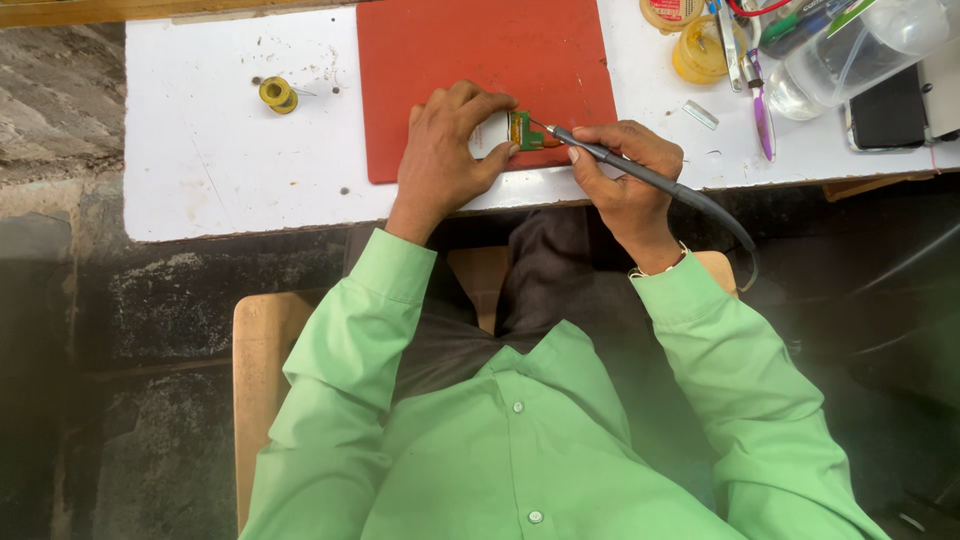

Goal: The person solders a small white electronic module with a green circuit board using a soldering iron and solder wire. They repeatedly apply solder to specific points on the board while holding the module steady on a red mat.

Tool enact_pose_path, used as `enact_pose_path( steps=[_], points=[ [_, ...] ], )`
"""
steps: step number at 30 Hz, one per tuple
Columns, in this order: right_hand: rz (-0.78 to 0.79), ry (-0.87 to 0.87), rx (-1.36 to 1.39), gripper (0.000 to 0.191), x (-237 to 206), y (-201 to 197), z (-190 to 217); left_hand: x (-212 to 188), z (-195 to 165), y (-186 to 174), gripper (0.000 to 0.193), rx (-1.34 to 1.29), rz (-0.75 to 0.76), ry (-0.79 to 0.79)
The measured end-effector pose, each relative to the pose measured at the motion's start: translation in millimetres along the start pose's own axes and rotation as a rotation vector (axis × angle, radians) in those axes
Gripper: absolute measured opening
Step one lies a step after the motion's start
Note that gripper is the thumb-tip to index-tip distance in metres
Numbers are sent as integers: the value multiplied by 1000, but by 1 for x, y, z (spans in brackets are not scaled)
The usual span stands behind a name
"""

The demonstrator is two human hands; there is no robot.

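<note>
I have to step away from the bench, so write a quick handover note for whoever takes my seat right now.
Left hand: pinning the small green circuit board with white part on the red rubber mat.
Right hand: gripping the dark corded soldering iron like a pen, tip at the board's right edge.
Yellow solder spool lies on the white table, left of the mat, untouched.
Done and left: joint state too small to tell; check it before going on.

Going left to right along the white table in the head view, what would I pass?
Yellow solder spool → left hand → small green circuit board → right hand holding the soldering iron → yellow jar → clear plastic bottle.
</note>
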State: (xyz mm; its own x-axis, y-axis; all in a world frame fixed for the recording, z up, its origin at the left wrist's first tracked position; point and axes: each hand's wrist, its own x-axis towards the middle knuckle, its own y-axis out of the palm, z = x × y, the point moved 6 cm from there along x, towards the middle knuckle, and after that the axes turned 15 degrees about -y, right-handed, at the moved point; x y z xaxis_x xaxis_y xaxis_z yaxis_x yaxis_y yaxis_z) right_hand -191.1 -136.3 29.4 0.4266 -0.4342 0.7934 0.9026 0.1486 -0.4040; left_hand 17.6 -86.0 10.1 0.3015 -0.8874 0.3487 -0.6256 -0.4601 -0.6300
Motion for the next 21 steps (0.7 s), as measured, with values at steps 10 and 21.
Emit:
enact_pose_path(
  steps=[10,21],
  points=[
    [34,-24,-38,14,-1,1,1,0,0,3,40,-33,16,-6],
    [48,-43,-43,13,-1,1,1,0,1,4,41,-6,20,-11]
  ],
)
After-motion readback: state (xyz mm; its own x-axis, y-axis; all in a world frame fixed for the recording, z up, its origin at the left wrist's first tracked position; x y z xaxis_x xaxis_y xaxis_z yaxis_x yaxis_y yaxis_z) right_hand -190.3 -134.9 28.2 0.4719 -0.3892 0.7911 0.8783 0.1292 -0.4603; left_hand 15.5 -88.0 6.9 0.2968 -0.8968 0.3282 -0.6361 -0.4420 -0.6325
